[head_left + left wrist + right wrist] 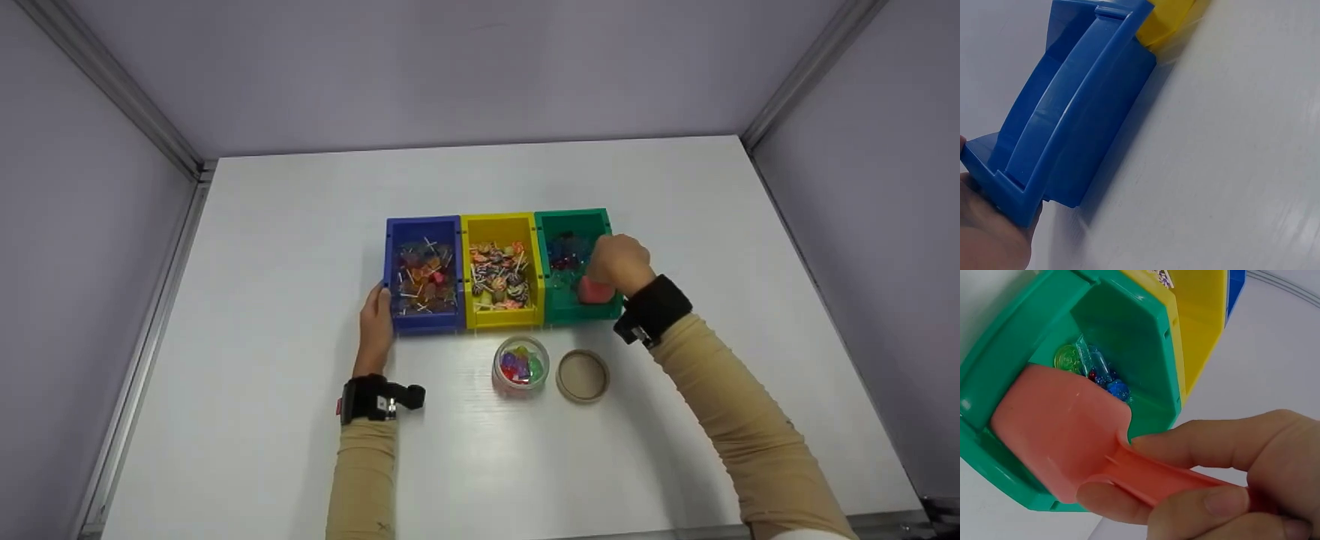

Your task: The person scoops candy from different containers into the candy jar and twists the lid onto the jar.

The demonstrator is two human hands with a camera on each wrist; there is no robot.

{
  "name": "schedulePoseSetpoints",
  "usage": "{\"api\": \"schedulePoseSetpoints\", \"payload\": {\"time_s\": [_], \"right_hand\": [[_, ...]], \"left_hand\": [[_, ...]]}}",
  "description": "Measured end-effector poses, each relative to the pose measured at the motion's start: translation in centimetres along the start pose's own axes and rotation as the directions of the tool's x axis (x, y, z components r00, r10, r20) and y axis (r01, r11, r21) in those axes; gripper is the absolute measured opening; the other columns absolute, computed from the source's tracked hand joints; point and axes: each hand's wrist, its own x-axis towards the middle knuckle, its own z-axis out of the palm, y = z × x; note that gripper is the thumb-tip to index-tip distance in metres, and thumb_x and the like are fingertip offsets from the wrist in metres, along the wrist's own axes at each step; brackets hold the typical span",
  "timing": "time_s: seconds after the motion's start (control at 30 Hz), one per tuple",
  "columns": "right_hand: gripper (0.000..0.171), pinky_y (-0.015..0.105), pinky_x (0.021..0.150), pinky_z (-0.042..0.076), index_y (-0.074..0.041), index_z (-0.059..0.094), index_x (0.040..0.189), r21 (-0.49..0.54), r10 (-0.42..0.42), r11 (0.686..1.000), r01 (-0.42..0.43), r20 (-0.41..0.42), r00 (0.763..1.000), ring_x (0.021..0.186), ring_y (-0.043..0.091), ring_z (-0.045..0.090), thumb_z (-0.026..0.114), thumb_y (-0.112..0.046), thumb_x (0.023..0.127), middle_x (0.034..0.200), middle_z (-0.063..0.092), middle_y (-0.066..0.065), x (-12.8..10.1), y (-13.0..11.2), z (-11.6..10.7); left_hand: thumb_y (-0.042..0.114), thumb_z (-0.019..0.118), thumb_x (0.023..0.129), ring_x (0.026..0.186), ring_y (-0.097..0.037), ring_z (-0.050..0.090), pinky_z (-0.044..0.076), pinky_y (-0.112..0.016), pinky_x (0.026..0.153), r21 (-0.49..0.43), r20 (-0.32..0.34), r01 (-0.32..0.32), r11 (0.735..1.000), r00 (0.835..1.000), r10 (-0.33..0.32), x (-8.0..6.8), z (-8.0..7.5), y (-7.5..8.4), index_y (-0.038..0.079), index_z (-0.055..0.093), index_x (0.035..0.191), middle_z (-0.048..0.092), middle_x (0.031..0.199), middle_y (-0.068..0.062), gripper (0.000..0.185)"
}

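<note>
My right hand (621,262) grips the handle of a pink scoop (1064,424) over the green bin (577,311). The scoop's bowl is face down in the right wrist view, its back hiding part of the bin. Past it lie shiny blue, green and red pieces (1092,368). My left hand (376,322) holds the near left side of the blue bin (1086,112), fingers at its rim. In front of the bins stands a clear open jar (520,363) with colourful pieces inside. A round lid (583,376) lies beside it, hollow side up.
A yellow bin (504,319) of wrapped lollipops joins the blue and green bins in one row. More lollipops (426,274) fill the blue bin. The white table (247,360) is bounded by grey panels at the back and sides.
</note>
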Motion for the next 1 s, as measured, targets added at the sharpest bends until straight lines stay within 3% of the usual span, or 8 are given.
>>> {"api": "schedulePoseSetpoints", "payload": {"time_s": [0.13, 0.37, 0.47, 0.77, 1.0], "right_hand": [[0.039, 0.039, 0.07, 0.055, 0.006, 0.065, 0.113, -0.001, 0.021, 1.0, -0.021, -0.001, 1.0, 0.078, 0.022, 0.049, 0.062, -0.022, 0.086, 0.106, 0.065, 0.022, 0.1, -0.2, 0.4], [0.046, 0.041, 0.075, 0.058, 0.007, 0.063, 0.113, -0.036, 0.044, 0.998, -0.045, -0.016, 0.999, 0.078, 0.023, 0.05, 0.067, -0.023, 0.078, 0.102, 0.064, 0.019, 0.0, -0.3, 1.0], [0.046, 0.042, 0.074, 0.058, 0.007, 0.062, 0.112, -0.045, 0.034, 0.998, -0.035, -0.036, 0.999, 0.078, 0.024, 0.051, 0.066, -0.024, 0.079, 0.1, 0.064, 0.019, -0.3, -0.4, 1.4], [0.038, 0.045, 0.068, 0.06, 0.007, 0.066, 0.102, 0.013, 0.026, 1.0, -0.024, -0.177, 0.984, 0.07, 0.022, 0.052, 0.062, -0.029, 0.089, 0.09, 0.066, 0.02, -1.0, -0.4, 3.0], [0.037, 0.043, 0.059, 0.058, 0.006, 0.069, 0.089, 0.035, 0.015, 0.999, -0.005, -0.291, 0.957, 0.073, 0.028, 0.066, 0.063, -0.03, 0.092, 0.08, 0.067, 0.02, -1.7, -0.2, 4.8]], "left_hand": [[0.03, 0.032, 0.106, 0.15, -0.032, 0.024, 0.021, -0.044, 0.126, -0.003, -0.006, -0.002, 1.0, 1.0, 0.002, 0.1, 0.0, 0.0, 0.005, 0.027, 0.152, 0.028, 0.159, -0.017, 0.053], [0.029, 0.033, 0.106, 0.149, -0.033, 0.024, 0.022, -0.045, 0.125, -0.013, 0.003, -0.006, 1.0, 1.0, 0.007, 0.0, 0.0, 0.1, 0.004, 0.027, 0.152, 0.029, 0.158, -0.019, 0.053], [0.029, 0.033, 0.106, 0.15, -0.033, 0.024, 0.021, -0.045, 0.126, -0.013, 0.005, -0.005, 1.0, 1.0, 0.005, -0.1, 0.1, 0.2, 0.003, 0.027, 0.152, 0.028, 0.158, -0.019, 0.053], [0.028, 0.033, 0.106, 0.15, -0.033, 0.024, 0.022, -0.043, 0.126, -0.006, -0.008, -0.023, 1.0, 1.0, 0.023, -0.1, 0.0, 0.3, 0.002, 0.028, 0.151, 0.029, 0.158, -0.019, 0.053], [0.029, 0.033, 0.106, 0.149, -0.033, 0.025, 0.023, -0.044, 0.125, 0.007, -0.003, -0.036, 0.999, 0.999, 0.036, -0.1, 0.0, 0.2, 0.002, 0.028, 0.151, 0.03, 0.158, -0.02, 0.053]]}}
